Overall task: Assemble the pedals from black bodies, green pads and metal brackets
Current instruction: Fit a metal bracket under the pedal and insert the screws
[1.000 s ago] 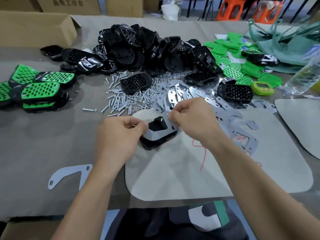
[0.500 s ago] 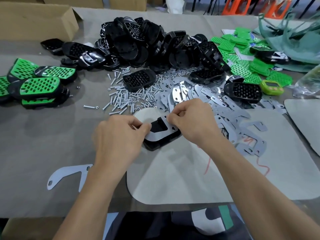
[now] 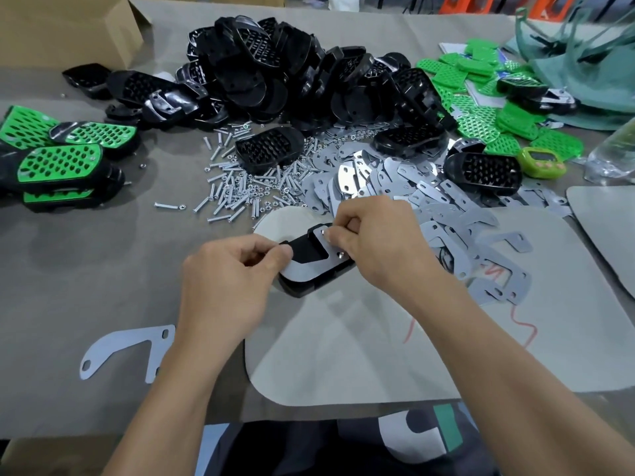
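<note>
1. Middle of the table: one black body lies on a pale mat, with a metal bracket laid flat on top of it.
2. The left hand is at the bracket's left edge, fingers curled, thumb and forefinger pinching that edge.
3. The right hand is curled too, pinching the bracket's far tab, right where a small bolt head shows. A second bolt head shines on the bracket's right side.
4. Just beyond the hands, a scatter of bolts and nuts sits to the left. A pile of loose brackets lies to the right, spilling onto the mat.
5. Farther back there's a big heap of black bodies. The green pads lie far right, with a green timer just beside them.
6. Over on the left, green-faced pedals lie bunched together.
7. Near left, a single bracket lies by the left forearm, and a cardboard box stands in the far left corner.
</note>
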{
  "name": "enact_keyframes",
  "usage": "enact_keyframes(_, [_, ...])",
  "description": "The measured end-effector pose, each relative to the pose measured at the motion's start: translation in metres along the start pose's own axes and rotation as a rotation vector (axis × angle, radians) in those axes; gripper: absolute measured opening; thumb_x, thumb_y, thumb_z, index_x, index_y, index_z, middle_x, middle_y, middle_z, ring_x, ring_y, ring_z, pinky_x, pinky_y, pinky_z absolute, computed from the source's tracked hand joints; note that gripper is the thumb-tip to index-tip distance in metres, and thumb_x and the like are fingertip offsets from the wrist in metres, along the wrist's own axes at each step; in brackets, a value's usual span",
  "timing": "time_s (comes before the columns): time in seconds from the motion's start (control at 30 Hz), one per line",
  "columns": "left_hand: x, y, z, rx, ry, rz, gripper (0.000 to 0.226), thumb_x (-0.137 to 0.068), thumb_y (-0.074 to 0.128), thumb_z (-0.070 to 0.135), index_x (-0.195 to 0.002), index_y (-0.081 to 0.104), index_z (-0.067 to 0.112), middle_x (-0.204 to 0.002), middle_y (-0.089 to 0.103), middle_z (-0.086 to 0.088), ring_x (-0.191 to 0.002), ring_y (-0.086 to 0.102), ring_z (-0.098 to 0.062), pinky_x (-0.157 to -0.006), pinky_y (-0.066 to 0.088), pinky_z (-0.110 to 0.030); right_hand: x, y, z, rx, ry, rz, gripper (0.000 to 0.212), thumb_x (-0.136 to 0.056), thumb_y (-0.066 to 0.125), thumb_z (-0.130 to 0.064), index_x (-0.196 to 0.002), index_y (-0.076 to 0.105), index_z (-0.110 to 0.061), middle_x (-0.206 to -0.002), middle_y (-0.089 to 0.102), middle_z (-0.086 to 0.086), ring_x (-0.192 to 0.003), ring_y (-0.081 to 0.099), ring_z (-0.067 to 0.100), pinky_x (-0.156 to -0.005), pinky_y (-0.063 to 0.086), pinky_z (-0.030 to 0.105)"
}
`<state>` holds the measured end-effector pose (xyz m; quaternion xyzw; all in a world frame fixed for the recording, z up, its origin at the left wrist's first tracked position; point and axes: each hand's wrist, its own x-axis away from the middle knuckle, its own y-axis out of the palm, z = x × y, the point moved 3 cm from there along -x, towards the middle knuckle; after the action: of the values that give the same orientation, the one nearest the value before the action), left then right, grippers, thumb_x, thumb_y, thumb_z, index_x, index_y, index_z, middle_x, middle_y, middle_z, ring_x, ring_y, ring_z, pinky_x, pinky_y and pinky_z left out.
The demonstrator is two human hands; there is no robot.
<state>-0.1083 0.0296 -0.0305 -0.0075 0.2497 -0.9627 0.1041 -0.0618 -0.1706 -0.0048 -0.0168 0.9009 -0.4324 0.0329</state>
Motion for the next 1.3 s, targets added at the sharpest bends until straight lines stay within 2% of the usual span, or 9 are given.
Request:
enact_keyframes(0.1, [-0.003,-0.007,-0.006,0.141,-0.052,-0.135,0.018,-0.085,0.081,0.028,-0.086,0.079,0.047,-0.072,0.076,0.009,-0.063,0.066,-0.006,-0.072,0.055,-0.033,0.005,0.006,0.006,-0.086,-0.001,0.044,0.023,-0.089,0.071,-0.026,-0.069,0.062,-0.019,-0.049,0.051,-0.013,-0.048,0.045,0.009,-0.049,0.04,0.027])
enact_keyframes(0.2, [-0.005,-0.013,-0.007,0.195,-0.094,-0.169,0.025,-0.086,0.081,0.009,-0.084,0.082,0.034,-0.072,0.077,0.003,-0.058,0.064,-0.007,-0.063,0.053,-0.019,0.006,0.008,0.006,-0.086,-0.006,0.075,0.023,-0.089,0.071,-0.026,-0.069,0.061,-0.021,-0.051,0.052,-0.016,-0.05,0.046,0.009,-0.052,0.044,0.029])
enact_keyframes(0.3, [-0.006,-0.014,-0.007,0.25,-0.182,-0.182,0.018,-0.084,0.082,0.006,-0.075,0.082,0.022,-0.071,0.077,-0.003,-0.053,0.063,-0.01,-0.056,0.049,-0.015,0.009,0.01,0.006,-0.089,-0.02,0.088,0.024,-0.091,0.069,-0.026,-0.069,0.06,-0.021,-0.051,0.051,-0.013,-0.051,0.045,0.01,-0.052,0.04,0.028])
enact_keyframes(0.47, [-0.008,-0.011,0.0,0.29,-0.183,-0.163,0.028,-0.081,0.081,0.001,-0.069,0.083,0.026,-0.066,0.075,-0.004,-0.052,0.06,-0.006,-0.053,0.046,-0.013,0.013,0.013,0.006,-0.055,-0.017,0.115,0.021,-0.093,0.064,-0.025,-0.074,0.061,-0.017,-0.051,0.048,-0.005,-0.055,0.044,0.014,-0.055,0.04,0.033])
enact_keyframes(0.67, [-0.005,-0.007,-0.002,0.278,-0.173,-0.147,0.022,-0.075,0.088,0.007,-0.074,0.084,0.029,-0.077,0.079,-0.004,-0.081,0.077,-0.03,-0.089,0.06,-0.047,0.021,0.016,0.002,0.0,-0.029,0.163,0.027,-0.092,0.06,-0.047,-0.078,0.054,-0.025,-0.067,0.056,-0.025,-0.063,0.051,0.007,-0.056,0.031,0.022])
enact_keyframes(0.8, [-0.003,-0.006,-0.002,0.309,-0.163,-0.154,0.026,-0.077,0.086,0.003,-0.073,0.084,0.029,-0.074,0.079,-0.002,-0.068,0.073,-0.014,-0.077,0.057,-0.033,0.027,0.017,-0.004,0.036,-0.068,0.175,0.029,-0.086,0.068,-0.044,-0.077,0.049,-0.023,-0.063,0.052,-0.016,-0.063,0.049,0.008,-0.056,0.03,0.022])
enact_keyframes(0.97, [-0.008,-0.009,-0.002,0.239,-0.174,-0.193,0.023,-0.077,0.088,0.01,-0.073,0.083,0.032,-0.077,0.079,-0.001,-0.076,0.075,-0.017,-0.082,0.059,-0.034,0.028,0.021,-0.018,0.16,-0.072,0.194,0.025,-0.093,0.056,-0.032,-0.079,0.041,-0.019,-0.069,0.049,-0.004,-0.07,0.045,0.023,-0.061,0.03,0.039])
enact_keyframes(1.13, [-0.014,-0.008,0.001,0.225,-0.192,-0.307,0.016,-0.084,0.081,0.002,-0.074,0.08,0.015,-0.066,0.075,-0.004,-0.055,0.064,-0.005,-0.055,0.046,-0.011,0.029,0.028,-0.03,0.253,-0.031,0.222,0.021,-0.093,0.053,-0.019,-0.082,0.035,-0.02,-0.076,0.043,-0.006,-0.076,0.038,0.025,-0.068,0.027,0.037])
enact_keyframes(1.3, [-0.014,-0.008,0.003,0.212,-0.191,-0.332,0.014,-0.089,0.076,0.004,-0.08,0.077,0.014,-0.059,0.07,-0.004,-0.054,0.057,-0.01,-0.05,0.04,-0.012,0.031,0.034,-0.034,0.305,-0.006,0.261,0.022,-0.088,0.057,-0.012,-0.082,0.037,-0.019,-0.077,0.049,-0.001,-0.079,0.042,0.028,-0.072,0.029,0.038])
